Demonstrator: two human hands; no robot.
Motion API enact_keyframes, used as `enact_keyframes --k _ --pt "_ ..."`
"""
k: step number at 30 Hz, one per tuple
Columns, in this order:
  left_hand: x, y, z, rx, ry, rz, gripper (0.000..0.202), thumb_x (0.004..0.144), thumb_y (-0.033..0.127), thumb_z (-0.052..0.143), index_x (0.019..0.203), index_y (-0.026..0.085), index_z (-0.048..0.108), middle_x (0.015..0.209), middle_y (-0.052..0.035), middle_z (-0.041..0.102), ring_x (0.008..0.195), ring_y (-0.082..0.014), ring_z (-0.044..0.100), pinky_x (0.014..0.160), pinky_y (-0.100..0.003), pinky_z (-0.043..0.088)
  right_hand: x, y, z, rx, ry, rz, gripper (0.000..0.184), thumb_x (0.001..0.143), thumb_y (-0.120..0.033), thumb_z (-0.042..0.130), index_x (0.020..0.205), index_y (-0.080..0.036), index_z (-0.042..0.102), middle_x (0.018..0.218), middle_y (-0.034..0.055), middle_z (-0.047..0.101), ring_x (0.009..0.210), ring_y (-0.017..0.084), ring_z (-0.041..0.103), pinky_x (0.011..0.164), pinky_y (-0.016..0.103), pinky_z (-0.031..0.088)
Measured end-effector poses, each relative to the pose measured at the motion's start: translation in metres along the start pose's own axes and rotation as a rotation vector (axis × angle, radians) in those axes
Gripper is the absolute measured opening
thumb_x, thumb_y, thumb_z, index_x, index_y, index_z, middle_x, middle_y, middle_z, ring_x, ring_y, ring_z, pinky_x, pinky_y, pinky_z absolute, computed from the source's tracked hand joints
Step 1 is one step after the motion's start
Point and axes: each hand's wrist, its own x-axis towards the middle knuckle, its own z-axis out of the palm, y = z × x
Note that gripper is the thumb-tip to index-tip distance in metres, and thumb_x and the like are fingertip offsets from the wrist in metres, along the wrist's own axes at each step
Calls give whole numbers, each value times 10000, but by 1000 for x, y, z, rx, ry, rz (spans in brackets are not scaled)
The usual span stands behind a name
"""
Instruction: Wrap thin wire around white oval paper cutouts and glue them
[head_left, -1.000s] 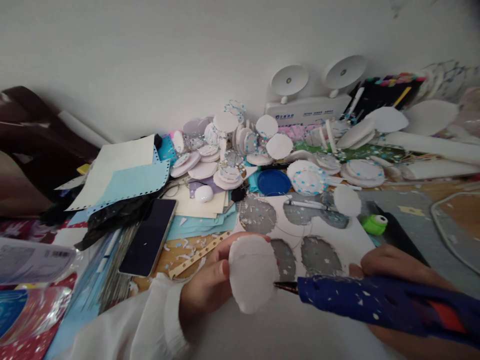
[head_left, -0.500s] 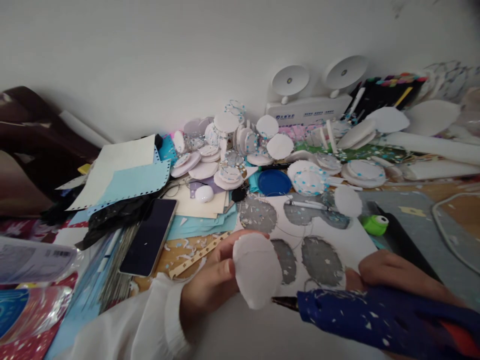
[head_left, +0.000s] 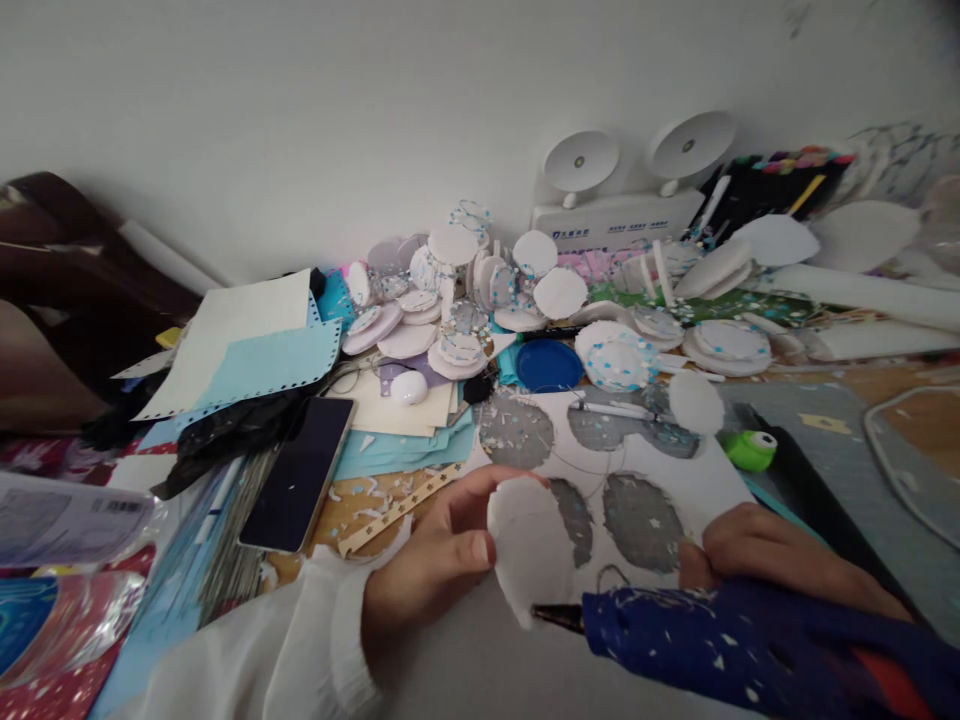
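Observation:
My left hand point(head_left: 442, 560) pinches a white oval disc point(head_left: 531, 545) by its left edge, with the thumb on the near face. A dark blue glue gun point(head_left: 720, 640), flecked with white bits, comes in from the lower right. Its black nozzle tip meets or nearly meets the disc's lower edge. Behind the gun's body is my right hand point(head_left: 780, 555), closed on it; the gun hides the grip. A small wire loop point(head_left: 613, 578) shows just above the nozzle. Below the hands lies a white sheet point(head_left: 600, 460) with several oval holes cut out.
Several white discs with blue-dotted trim point(head_left: 619, 358) crowd the back, near a blue lid point(head_left: 549, 365). A phone point(head_left: 300, 475) and a bundle of thin wires point(head_left: 244, 540) lie left. A green cutter point(head_left: 750, 450) sits right. A twin-headed lamp point(head_left: 581, 160) stands by the wall.
The disc has moved slightly right and turned more edge-on in my left hand. The glue gun has shifted a little left, its tip now at the disc's lower edge.

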Motion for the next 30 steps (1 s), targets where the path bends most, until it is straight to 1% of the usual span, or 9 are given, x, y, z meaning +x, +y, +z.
enact_keyframes --k 4,8,12,14,17,20,24,27,30 --pt "1 3 2 43 -7 -19 633 656 563 829 1148 202 659 1012 -74 688 861 -180 638 741 -252 474 -6 5 4 -111 -23 -105 198 793 -229 582 603 -277 556 596 -34 577 479 154 631 400 243 527" --pt "2 7 8 25 -32 -21 590 648 550 840 1103 213 673 938 -36 676 787 -141 614 732 -231 458 -2 -2 4 -111 -7 -168 234 832 -261 564 602 -282 529 577 -38 572 440 144 621 348 234 488" --pt "1 9 11 -3 -37 -61 588 642 512 859 1117 220 671 957 -29 664 807 -132 597 719 -211 440 7 -23 7 -122 156 -152 271 836 -315 600 607 -277 458 512 -55 485 345 133 509 294 254 386" --pt "1 9 11 2 -41 -74 579 640 504 864 1110 221 678 955 -24 659 817 -128 588 715 -203 429 12 -33 9 -102 228 -165 234 815 -290 611 654 -277 441 509 -66 456 344 127 476 313 253 382" --pt "2 8 9 13 -66 -88 585 612 497 882 1090 218 691 950 -16 653 819 -120 576 711 -193 413 19 -39 11 -66 258 -200 216 788 -263 594 674 -275 412 496 -74 437 337 119 460 322 238 387" --pt "3 6 7 29 -81 -98 589 605 491 888 1089 217 695 962 -15 648 816 -113 570 713 -189 407 18 -37 13 -115 236 -197 155 772 -293 570 722 -279 425 503 -70 477 348 136 504 329 243 409" --pt "4 4 4 30 -98 -101 590 626 480 879 1113 209 686 975 -28 648 839 -122 578 725 -196 412 12 -33 17 -214 282 -137 91 800 -354 510 834 -282 466 569 -27 576 445 209 618 421 315 498" --pt "5 1 2 23 -113 -95 591 632 468 879 1123 204 682 967 -37 651 845 -133 585 723 -205 418 11 -32 16 -286 311 -148 109 802 -354 510 872 -278 478 604 5 612 457 234 636 408 326 491" --pt "4 1 2 11 -107 -90 594 632 462 879 1127 201 680 968 -41 654 842 -134 589 722 -208 420 13 -33 15 -281 298 -173 110 800 -363 523 848 -277 475 571 -2 595 414 225 621 357 306 462"
